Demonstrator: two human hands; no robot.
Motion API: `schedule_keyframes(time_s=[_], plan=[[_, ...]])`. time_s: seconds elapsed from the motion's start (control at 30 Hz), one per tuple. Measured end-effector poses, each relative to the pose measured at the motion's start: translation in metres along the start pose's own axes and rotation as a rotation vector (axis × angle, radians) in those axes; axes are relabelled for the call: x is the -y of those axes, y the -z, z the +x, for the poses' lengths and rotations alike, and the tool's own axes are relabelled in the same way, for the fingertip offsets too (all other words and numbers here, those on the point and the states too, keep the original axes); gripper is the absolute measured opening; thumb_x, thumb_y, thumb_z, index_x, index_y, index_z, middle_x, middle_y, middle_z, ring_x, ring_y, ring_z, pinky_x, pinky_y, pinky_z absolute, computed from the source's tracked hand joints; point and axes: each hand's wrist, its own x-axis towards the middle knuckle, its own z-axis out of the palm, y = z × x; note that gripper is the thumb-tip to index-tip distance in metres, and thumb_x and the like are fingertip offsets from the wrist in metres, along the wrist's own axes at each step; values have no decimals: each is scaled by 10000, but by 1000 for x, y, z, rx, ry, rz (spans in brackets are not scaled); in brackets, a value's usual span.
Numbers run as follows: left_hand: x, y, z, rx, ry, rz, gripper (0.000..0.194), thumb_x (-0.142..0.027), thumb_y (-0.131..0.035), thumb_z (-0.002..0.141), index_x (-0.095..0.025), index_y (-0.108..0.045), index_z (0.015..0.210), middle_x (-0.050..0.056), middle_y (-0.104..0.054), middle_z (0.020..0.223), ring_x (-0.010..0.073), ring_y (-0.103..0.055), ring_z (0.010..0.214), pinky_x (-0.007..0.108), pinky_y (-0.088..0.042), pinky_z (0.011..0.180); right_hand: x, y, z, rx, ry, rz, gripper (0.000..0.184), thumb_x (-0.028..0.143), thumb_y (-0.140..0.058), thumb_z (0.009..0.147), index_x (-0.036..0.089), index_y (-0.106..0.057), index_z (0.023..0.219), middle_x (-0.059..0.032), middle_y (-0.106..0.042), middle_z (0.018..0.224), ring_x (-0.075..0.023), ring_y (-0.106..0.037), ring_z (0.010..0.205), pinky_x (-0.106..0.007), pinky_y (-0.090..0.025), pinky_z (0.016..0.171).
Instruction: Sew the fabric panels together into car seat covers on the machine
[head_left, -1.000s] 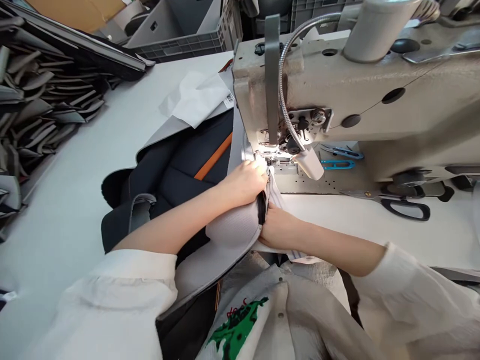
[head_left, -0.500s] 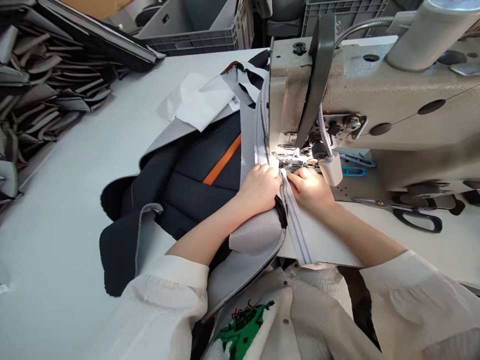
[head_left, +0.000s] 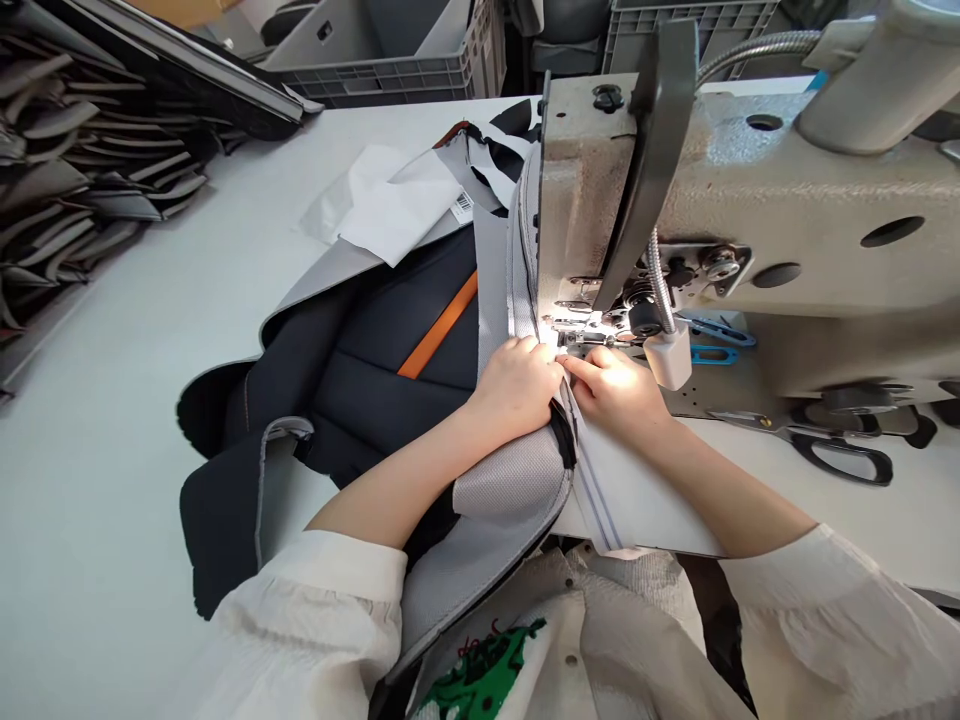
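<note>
A dark padded fabric cover (head_left: 360, 385) with an orange stripe (head_left: 441, 325) and grey backing lies left of the sewing machine (head_left: 810, 175), its grey edge running up to the needle area. My left hand (head_left: 519, 388) is closed over that edge just in front of the presser foot (head_left: 589, 338), knuckles up. Close by on the other side, my right hand (head_left: 619, 392) has its index finger stretched to the seam and its other fingers curled at a white strip with blue lines (head_left: 596, 490). The strip hangs toward my lap. My fingers hide the exact grip.
Black-handled scissors (head_left: 844, 458) and blue thread snips (head_left: 716, 355) lie at the machine's right. A small lamp head (head_left: 669, 360) hangs beside the needle. Stacked fabric pieces (head_left: 82, 195) stand at the left; a grey crate (head_left: 382, 82) is behind the table.
My right index finger has straightened toward the seam, nearer my left hand. The cover appears slightly farther left and lower, and the machine farther right, as the view shifts.
</note>
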Motion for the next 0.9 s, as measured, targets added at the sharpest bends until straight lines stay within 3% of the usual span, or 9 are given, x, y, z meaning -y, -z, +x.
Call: schedule_keyframes(time_s=[0.17, 0.3, 0.47, 0.57, 0.67, 0.77, 0.83, 0.9], plan=[[12, -6, 11, -55, -17, -14, 164, -151, -503, 791, -145, -667, 782, 83, -644, 858, 245, -569, 885, 362, -430, 754, -9, 2, 1, 24, -115, 167, 345, 226, -418, 907, 220, -669, 1145, -51, -635, 814, -168, -557, 719, -270, -409, 656], [21, -11, 16, -62, -40, -44, 159, -196, -536, 795, -171, -685, 841, 56, -662, 878, 239, -573, 904, 362, -435, 808, -8, 11, 0, 164, -222, 387, 335, 414, -424, 931, 214, -672, 828, -25, -653, 757, -162, -565, 719, -269, -410, 681], [25, -3, 13, 16, -47, -63, 231, -172, -480, 843, -179, -687, 945, 71, -647, 1038, 236, -536, 1067, 355, -421, 913, -5, 15, -4, 167, -195, 448, 241, 271, -473, 847, 210, -575, 638, -4, -603, 701, -147, -517, 697, -263, -370, 689], [12, 20, 6, 132, -5, -60, 276, -145, -409, 871, -156, -662, 980, 97, -619, 1058, 241, -513, 1101, 358, -421, 927, -4, 17, -6, 193, -207, 530, 308, 301, -421, 879, 207, -534, 608, 5, -568, 666, -140, -493, 684, -266, -352, 685], [-15, 44, -6, 288, 77, -107, 348, -352, -435, 897, -116, -600, 1092, 133, -576, 1129, 267, -503, 1099, 378, -434, 923, -1, 17, -8, 223, -184, 548, 335, 348, -411, 882, 203, -492, 591, -2, -556, 682, -146, -479, 714, -274, -336, 701], [-43, 52, -18, 380, 133, -86, 827, -580, -610, 707, -61, -428, 1325, 191, -439, 1351, 327, -459, 1160, 432, -418, 963, 1, 16, -9, 196, -172, 586, 331, 329, -422, 843, 198, -386, 541, 0, -493, 631, -141, -442, 685, -277, -320, 688], [-49, 49, -25, 391, 150, -20, 909, -468, -654, 655, -39, -343, 1394, 211, -377, 1410, 342, -457, 1163, 437, -417, 958, 1, 16, -9, 134, -208, 645, 318, 304, -408, 815, 202, -306, 532, 11, -420, 589, -131, -406, 642, -275, -308, 662], [-40, 48, -27, 393, 138, -13, 783, -303, -589, 676, -60, -378, 1390, 188, -447, 1358, 321, -492, 1126, 403, -434, 916, -2, 18, -8, 81, -290, 717, 288, 286, -400, 789, 210, -256, 551, 26, -352, 575, -119, -367, 599, -269, -291, 617]])
